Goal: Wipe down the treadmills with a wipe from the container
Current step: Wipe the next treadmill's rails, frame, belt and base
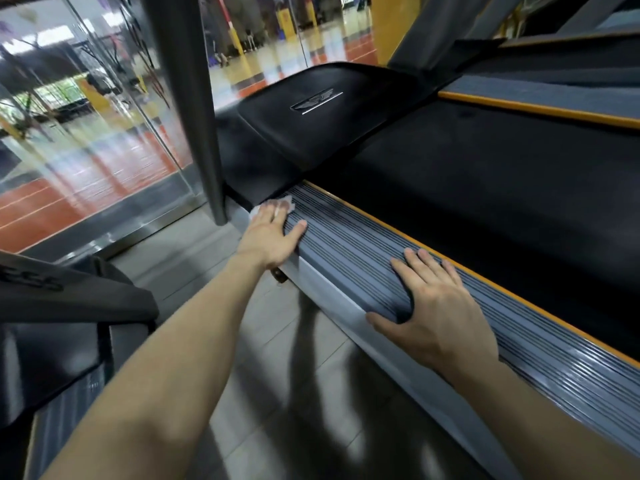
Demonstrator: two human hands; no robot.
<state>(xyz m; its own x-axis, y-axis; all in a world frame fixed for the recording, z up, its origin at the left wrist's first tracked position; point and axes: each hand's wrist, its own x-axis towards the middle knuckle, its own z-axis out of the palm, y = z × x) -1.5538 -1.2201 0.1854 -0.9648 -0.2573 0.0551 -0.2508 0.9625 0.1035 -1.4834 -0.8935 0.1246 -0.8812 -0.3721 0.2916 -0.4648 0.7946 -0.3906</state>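
Head view: left hand [273, 235] on wipe [288, 204] atop treadmill rail [363, 259].

The left hand [273, 237] and the right hand [440, 306] are bare. Both forearms are bare along their full visible length. The fingernails are short, trimmed close to the fingertips.

Shows only an edge of the wipe [277, 204] past the left hand [273, 237], mid-frame. Cuts off the side rail [519, 341] lower right. Blurs cropped lettering [34, 280] at left edge.
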